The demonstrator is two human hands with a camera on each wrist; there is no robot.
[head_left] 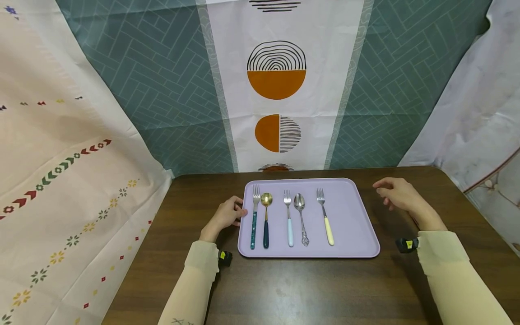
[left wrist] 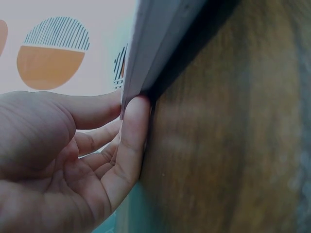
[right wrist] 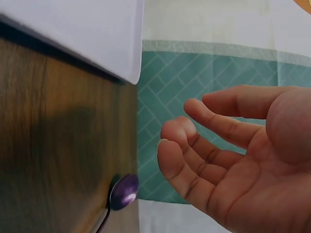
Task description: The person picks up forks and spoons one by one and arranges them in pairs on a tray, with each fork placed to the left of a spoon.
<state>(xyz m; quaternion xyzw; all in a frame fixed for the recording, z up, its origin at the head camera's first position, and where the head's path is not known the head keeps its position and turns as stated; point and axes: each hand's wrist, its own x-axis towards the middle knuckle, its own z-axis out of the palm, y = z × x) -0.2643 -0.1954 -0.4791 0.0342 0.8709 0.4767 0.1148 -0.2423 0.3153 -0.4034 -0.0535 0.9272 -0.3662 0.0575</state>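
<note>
A lilac tray [head_left: 357, 230] lies on the table, its left edge pinched by my left hand [head_left: 227, 214]. The left wrist view has the thumb and index finger on opposite sides of the tray's rim [left wrist: 150, 53]. On the tray, left to right, are a teal-handled fork [head_left: 253, 225], a gold spoon [head_left: 266, 228] with a dark green handle, a light-blue-handled fork [head_left: 290, 230], a silver spoon [head_left: 302, 225] and a yellow-handled fork [head_left: 328, 230]. Right of the tray, my right hand [head_left: 400, 194] is raised with loosely bent fingers, holding nothing. A purplish spoon [right wrist: 125, 191] lies near it on the table.
The brown wooden table [head_left: 300, 289] extends around the tray. Behind it hangs a patterned green and white cloth [head_left: 170, 90]. Pale cloths hang on the left [head_left: 61, 180] and right [head_left: 479, 113]. Most of the purplish spoon is hidden by the right arm in the head view.
</note>
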